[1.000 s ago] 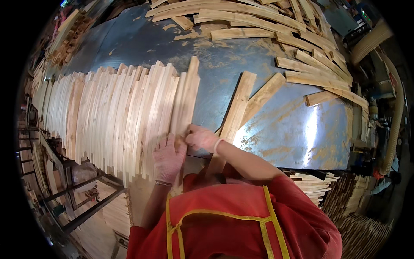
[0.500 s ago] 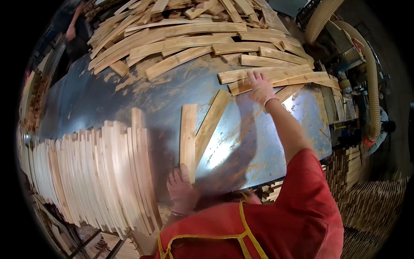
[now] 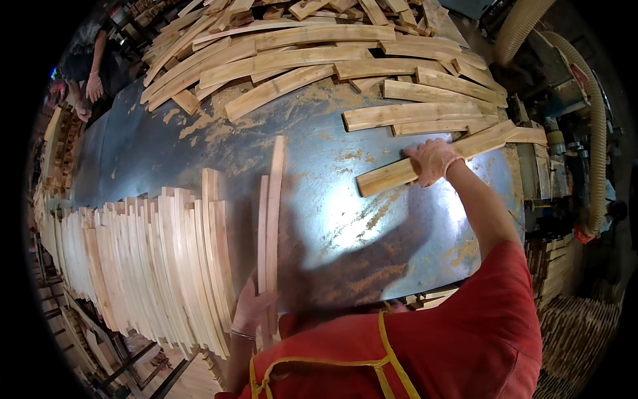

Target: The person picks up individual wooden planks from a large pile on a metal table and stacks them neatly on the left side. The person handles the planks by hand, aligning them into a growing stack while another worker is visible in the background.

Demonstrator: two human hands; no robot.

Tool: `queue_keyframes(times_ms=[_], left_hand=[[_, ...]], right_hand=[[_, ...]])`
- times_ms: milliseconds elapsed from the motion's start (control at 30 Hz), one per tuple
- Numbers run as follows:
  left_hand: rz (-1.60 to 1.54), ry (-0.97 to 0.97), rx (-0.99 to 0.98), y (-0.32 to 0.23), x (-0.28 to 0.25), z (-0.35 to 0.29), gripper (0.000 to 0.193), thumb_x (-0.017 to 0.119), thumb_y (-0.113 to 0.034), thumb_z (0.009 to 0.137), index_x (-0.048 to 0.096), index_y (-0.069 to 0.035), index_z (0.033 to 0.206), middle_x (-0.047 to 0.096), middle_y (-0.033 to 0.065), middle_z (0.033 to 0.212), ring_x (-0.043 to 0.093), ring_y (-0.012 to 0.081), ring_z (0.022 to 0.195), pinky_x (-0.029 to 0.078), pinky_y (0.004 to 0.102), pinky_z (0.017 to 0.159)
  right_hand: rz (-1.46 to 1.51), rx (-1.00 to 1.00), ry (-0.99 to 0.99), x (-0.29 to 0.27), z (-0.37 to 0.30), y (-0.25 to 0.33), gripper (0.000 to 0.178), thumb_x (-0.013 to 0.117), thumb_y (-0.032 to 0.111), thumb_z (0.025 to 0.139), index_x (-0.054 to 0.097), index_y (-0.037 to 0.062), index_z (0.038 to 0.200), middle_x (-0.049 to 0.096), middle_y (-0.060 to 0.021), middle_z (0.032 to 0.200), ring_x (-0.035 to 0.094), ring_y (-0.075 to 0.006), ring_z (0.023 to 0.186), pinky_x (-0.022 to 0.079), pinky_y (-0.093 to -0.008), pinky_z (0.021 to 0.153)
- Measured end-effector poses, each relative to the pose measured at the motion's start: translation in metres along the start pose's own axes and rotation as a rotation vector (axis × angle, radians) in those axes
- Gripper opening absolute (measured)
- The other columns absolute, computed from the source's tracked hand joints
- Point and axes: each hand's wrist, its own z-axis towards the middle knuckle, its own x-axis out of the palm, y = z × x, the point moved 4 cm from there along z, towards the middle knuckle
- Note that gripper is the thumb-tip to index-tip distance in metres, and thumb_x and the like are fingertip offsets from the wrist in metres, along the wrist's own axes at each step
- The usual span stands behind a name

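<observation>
My left hand point(image 3: 250, 308) is closed around the near end of two narrow wooden slats point(image 3: 272, 219), which stand on edge side by side and point away from me. Just left of them stands a long row of slats point(image 3: 159, 266), packed upright against each other. Out to the right, my gloved right hand point(image 3: 435, 161) grips a wooden board point(image 3: 392, 177) across its middle, thumb on the near side and fingers over the top. That board lies at a slant on the dark metal table point(image 3: 312, 153).
A heap of curved boards point(image 3: 292, 40) covers the table's far side, and a few boards point(image 3: 412, 114) lie beyond my right hand. Ribbed hoses point(image 3: 595, 133) and machinery stand at the right. Another person's hand point(image 3: 94, 86) shows at the far left. Sawdust point(image 3: 206, 130) is scattered about.
The two slats by my left hand were lying apart; now they are together on edge in its grip. My right hand has drawn a board nearer and turned it to a slant.
</observation>
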Motion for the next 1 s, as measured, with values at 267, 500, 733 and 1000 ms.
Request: queue_keyframes(times_ms=[267, 500, 733, 1000], left_hand=[[0.009, 0.101, 0.025, -0.005, -0.003, -0.033, 0.069, 0.077, -0.013, 0.087, 0.052, -0.003, 0.150, 0.070, 0.0067, 0.117, 0.069, 0.0164, 0.101, 0.058, 0.0297, 0.084], [1.163, -0.556, 0.395, 0.001, -0.056, -0.063, 0.084, 0.081, -0.030, 0.080, 0.050, -0.002, 0.153, 0.056, 0.0227, 0.149, 0.054, 0.0410, 0.138, 0.043, 0.0527, 0.117], [1.574, -0.603, 0.332, 0.018, -0.058, -0.066, 0.095, 0.082, -0.041, 0.080, 0.044, -0.007, 0.160, 0.044, 0.0177, 0.162, 0.038, 0.0406, 0.151, 0.030, 0.0565, 0.125], [1.491, -0.222, 0.592, -0.030, 0.051, -0.020, 0.100, 0.079, -0.052, 0.083, 0.040, -0.006, 0.163, 0.043, 0.0164, 0.165, 0.035, 0.0401, 0.154, 0.027, 0.0556, 0.126]], right_hand=[[1.427, -0.019, -0.261, 0.004, 0.002, 0.140, 0.082, 0.063, 0.059, 0.093, 0.056, 0.0003, 0.149, 0.072, -0.0252, 0.129, 0.071, -0.0367, 0.115, 0.055, -0.0438, 0.097], [0.845, -0.503, -0.308, 0.011, 0.035, 0.399, 0.055, 0.055, 0.049, 0.104, 0.065, 0.0039, 0.134, 0.072, -0.0193, 0.094, 0.072, -0.0334, 0.083, 0.059, -0.0485, 0.078], [1.024, -0.760, -0.186, -0.012, -0.018, 0.383, 0.078, 0.072, 0.052, 0.088, 0.054, 0.0094, 0.151, 0.072, -0.0225, 0.130, 0.067, -0.0421, 0.120, 0.052, -0.0449, 0.105], [-0.208, -0.349, -0.335, 0.032, -0.006, 0.188, 0.057, 0.066, 0.035, 0.093, 0.058, 0.0253, 0.149, 0.068, -0.0018, 0.132, 0.060, -0.0257, 0.128, 0.038, -0.0512, 0.111]])
